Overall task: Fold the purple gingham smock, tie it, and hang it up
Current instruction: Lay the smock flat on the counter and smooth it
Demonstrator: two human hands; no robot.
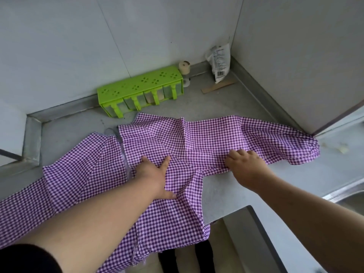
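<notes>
Grey steel counter (236, 99) under gingham smock (197, 138)

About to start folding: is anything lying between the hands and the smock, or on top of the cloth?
Nothing visible does. The left hand and right hand already rest directly on the purple gingham smock. The green rack and white bag sit behind it on the counter, off the cloth. No hanging spot is in view.
</notes>
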